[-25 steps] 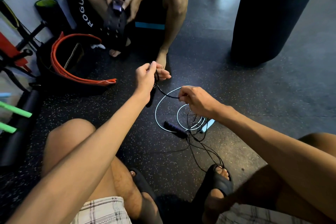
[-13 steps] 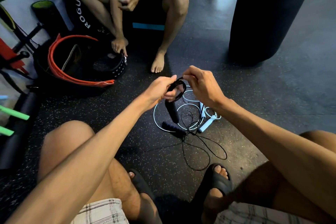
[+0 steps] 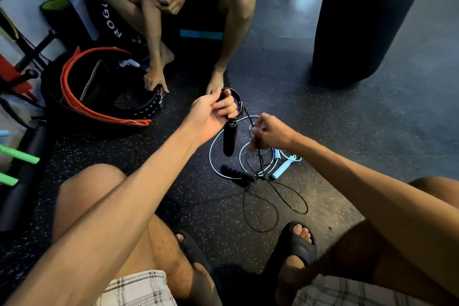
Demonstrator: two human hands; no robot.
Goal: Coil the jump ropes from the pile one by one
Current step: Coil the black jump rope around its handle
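the left grip (image 3: pixel 213 117) is clasping loops of the black rope (image 3: pixel 229 139) while the right grip (image 3: pixel 272 131) is pinching its slack, another loop likely needing carrying across next.

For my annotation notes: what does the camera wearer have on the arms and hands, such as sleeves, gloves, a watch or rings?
Nothing shows on them. The left forearm and right forearm are bare, with no sleeves in view. The left hand and right hand have no gloves, and no watch, band or ring is visible.
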